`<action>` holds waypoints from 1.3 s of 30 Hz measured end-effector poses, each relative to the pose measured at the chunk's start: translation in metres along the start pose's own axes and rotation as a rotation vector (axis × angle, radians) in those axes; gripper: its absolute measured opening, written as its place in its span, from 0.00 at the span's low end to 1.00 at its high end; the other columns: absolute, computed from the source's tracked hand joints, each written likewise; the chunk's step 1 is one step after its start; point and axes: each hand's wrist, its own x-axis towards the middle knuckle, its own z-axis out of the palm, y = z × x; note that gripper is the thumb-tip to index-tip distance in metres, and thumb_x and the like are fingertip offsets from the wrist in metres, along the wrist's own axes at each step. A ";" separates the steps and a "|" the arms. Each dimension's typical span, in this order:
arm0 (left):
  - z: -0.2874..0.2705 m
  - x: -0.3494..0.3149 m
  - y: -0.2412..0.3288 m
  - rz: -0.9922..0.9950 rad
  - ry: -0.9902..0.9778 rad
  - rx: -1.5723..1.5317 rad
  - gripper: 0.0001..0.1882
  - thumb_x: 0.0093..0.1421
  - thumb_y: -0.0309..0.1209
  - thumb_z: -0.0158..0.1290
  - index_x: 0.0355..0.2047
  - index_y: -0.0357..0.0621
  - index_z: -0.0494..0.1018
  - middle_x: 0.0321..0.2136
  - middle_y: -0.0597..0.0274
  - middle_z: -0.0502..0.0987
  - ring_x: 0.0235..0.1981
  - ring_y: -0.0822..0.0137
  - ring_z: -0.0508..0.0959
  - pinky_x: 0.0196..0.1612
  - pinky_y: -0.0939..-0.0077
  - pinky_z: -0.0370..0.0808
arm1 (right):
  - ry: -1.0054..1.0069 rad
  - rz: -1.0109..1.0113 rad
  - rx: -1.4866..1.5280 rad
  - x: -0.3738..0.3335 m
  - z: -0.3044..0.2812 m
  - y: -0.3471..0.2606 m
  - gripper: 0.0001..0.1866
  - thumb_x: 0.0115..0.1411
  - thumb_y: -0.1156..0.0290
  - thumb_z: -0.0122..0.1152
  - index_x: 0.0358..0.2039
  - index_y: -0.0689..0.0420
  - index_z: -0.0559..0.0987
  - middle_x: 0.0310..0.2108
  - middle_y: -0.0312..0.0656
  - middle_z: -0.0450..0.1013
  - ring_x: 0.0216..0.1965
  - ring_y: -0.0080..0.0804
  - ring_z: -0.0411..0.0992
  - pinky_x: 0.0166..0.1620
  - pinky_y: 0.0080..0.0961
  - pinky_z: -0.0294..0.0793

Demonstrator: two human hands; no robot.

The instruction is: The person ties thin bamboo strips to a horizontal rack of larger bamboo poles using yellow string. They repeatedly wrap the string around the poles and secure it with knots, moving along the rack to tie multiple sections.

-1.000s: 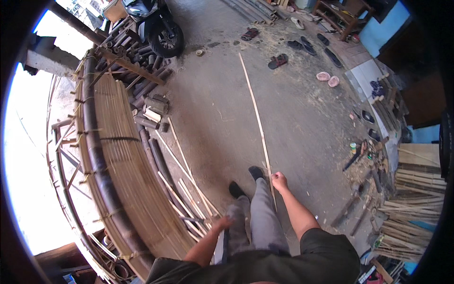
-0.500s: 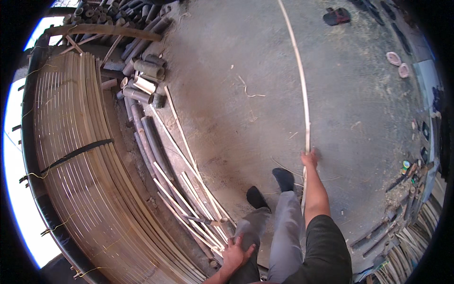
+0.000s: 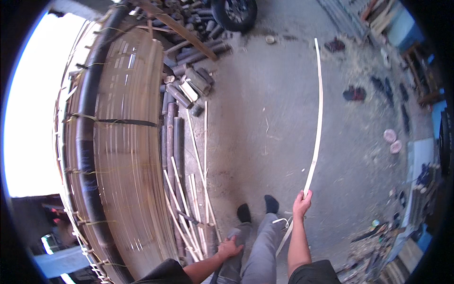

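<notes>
My right hand (image 3: 301,203) is closed around a long pale strip, apparently split bamboo (image 3: 319,109). From my fist it stretches far ahead over the concrete floor, bending slightly, and its other part runs back beside my right leg. Near that wrist a thin curled shaving (image 3: 282,221) shows by the strip. My left hand (image 3: 230,248) lies on my left knee with its fingers apart, holding nothing. Left of that knee, several narrow pale strips (image 3: 193,199) rest on the floor. A dark-bladed knife (image 3: 191,218) lies across them.
Dark round poles (image 3: 178,146) and short bamboo sections (image 3: 196,81) lie at the left, beside a big rack of slats (image 3: 125,180). A tyre (image 3: 235,13) stands at the far end. Sandals (image 3: 354,93), pink slippers (image 3: 390,136) and scrap wood line the right side.
The view has tilted up and turned, bringing the tyre and the strip's far end into sight. My right hand still grips the strip; my left hand stays on the knee.
</notes>
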 end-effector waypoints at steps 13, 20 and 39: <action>-0.171 -0.137 0.047 0.601 0.777 -0.714 0.21 0.67 0.41 0.48 0.52 0.40 0.75 0.50 0.43 0.76 0.53 0.46 0.75 0.57 0.59 0.71 | 0.073 -0.794 0.527 0.056 -0.140 -0.444 0.13 0.73 0.62 0.45 0.40 0.59 0.69 0.24 0.34 0.65 0.24 0.22 0.63 0.25 0.21 0.66; -0.250 -0.289 -0.014 0.669 1.302 -1.011 0.19 0.71 0.34 0.42 0.58 0.40 0.70 0.53 0.43 0.74 0.56 0.50 0.73 0.60 0.64 0.68 | -0.988 -0.552 0.932 -0.183 -0.071 -0.613 0.13 0.74 0.59 0.42 0.37 0.54 0.70 0.22 0.28 0.62 0.21 0.13 0.59 0.23 0.15 0.59; -0.036 -0.510 -0.311 -0.876 1.324 -0.989 0.23 0.70 0.46 0.41 0.27 0.43 0.72 0.30 0.50 0.77 0.39 0.47 0.74 0.49 0.50 0.58 | -2.229 -0.078 0.079 -0.507 -0.056 -0.593 0.17 0.74 0.58 0.42 0.52 0.58 0.70 0.42 0.43 0.75 0.40 0.28 0.77 0.44 0.28 0.79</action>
